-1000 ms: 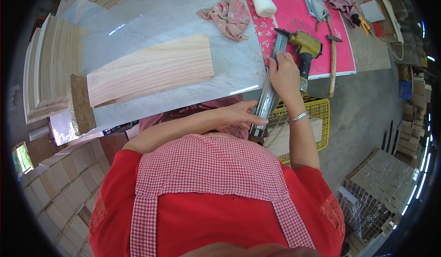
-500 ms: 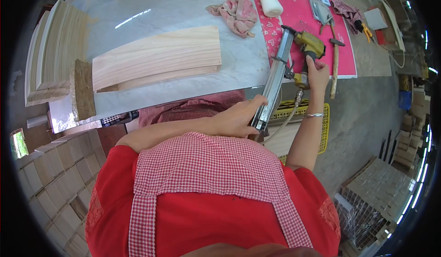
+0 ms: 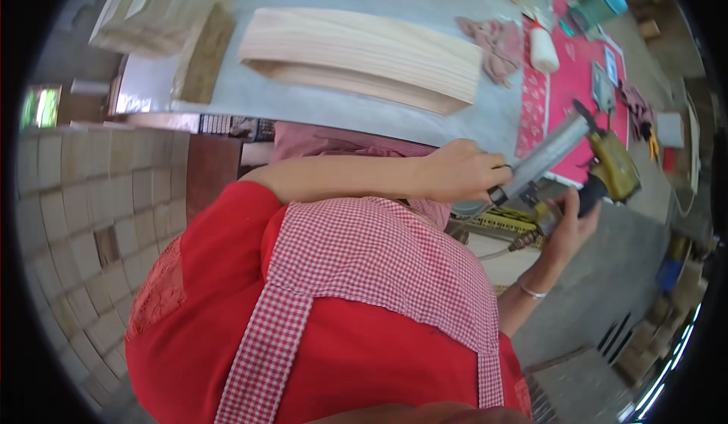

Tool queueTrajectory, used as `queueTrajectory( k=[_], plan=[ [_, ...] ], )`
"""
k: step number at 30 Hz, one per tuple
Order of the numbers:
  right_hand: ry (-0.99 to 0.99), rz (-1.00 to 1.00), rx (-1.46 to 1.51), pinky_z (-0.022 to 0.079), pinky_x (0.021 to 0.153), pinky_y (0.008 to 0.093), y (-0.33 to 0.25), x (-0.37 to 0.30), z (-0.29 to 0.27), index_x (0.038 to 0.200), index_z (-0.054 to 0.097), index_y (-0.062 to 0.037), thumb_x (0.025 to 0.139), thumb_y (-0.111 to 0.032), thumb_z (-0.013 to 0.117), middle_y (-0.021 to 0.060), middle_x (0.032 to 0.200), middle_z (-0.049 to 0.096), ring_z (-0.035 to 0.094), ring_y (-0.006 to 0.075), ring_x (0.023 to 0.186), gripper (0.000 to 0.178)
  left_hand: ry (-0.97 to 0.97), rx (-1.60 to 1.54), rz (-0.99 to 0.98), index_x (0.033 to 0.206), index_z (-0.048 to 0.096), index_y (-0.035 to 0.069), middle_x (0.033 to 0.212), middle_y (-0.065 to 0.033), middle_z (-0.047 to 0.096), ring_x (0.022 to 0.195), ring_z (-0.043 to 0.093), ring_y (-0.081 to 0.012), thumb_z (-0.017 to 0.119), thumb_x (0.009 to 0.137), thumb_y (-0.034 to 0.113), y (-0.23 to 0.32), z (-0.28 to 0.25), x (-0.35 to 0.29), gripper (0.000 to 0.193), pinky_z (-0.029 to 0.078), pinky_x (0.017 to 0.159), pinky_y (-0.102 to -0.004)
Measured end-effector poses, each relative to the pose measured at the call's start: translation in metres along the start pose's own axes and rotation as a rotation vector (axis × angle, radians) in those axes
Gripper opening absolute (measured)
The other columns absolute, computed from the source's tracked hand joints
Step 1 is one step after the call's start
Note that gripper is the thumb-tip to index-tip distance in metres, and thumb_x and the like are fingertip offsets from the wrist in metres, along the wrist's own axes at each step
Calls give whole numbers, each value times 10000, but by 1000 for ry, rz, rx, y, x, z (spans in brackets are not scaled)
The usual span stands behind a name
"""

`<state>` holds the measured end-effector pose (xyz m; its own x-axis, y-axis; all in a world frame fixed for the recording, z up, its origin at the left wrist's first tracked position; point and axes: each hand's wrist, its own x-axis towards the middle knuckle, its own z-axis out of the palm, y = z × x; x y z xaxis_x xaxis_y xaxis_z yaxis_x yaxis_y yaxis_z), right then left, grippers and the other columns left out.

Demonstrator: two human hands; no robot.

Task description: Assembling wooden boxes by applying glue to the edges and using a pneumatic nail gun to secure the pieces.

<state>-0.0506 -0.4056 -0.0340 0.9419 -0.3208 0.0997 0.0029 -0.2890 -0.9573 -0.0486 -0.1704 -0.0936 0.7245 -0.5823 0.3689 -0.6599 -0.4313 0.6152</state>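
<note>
A pneumatic nail gun (image 3: pixel 616 168) with a yellow-green body and a long silver magazine is held slantwise in front of me, past the table's near edge. My right hand (image 3: pixel 570 231) is wrapped round its dark handle, close to the hose fitting. At the magazine's near end, my left hand (image 3: pixel 461 172) has its fingers bent against the metal, gripping it; part of the grip is hidden. On the table to the left lies a long pale wooden box (image 3: pixel 364 54), its open side toward me. The gun looks slightly blurred.
Stacked boards (image 3: pixel 155 7) and a rough wood block (image 3: pixel 205 54) are at the table's left. A pink cloth (image 3: pixel 497 45), white bottle (image 3: pixel 544 50) and teal bottle (image 3: pixel 599 9) are at the right. Below the gun sits a yellow crate (image 3: pixel 516 221).
My view has turned, so the table appears shifted right and upward. The nail gun has tilted further over to the right. Both hands stay on it.
</note>
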Motion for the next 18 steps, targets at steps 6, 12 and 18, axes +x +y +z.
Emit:
queueTrajectory(
  k=[6,12,18],
  plan=[
    [29,-167,-60,421,481,233,-10,14,-9,1042,556,-10,873,-135,740,20,715,576,533,88,541,279,295,5,-100,1062,602,85,964,-108,607,810,628,-300,757,798,230,-9,-65,-56,339,506,767,-413],
    [-229,-63,-345,363,418,241,-4,24,9,1046,571,0,871,-123,741,16,650,569,504,85,482,274,873,208,-633,1245,584,79,941,-19,547,733,496,-106,813,720,109,-19,-178,-189,573,414,662,-230],
    [-362,-62,-379,360,411,242,-36,36,44,1000,582,20,877,-96,726,17,624,555,483,82,454,222,697,-126,-700,1504,363,111,1137,-35,528,740,474,-108,846,698,167,-96,-224,-243,942,433,683,-238]
  ],
)
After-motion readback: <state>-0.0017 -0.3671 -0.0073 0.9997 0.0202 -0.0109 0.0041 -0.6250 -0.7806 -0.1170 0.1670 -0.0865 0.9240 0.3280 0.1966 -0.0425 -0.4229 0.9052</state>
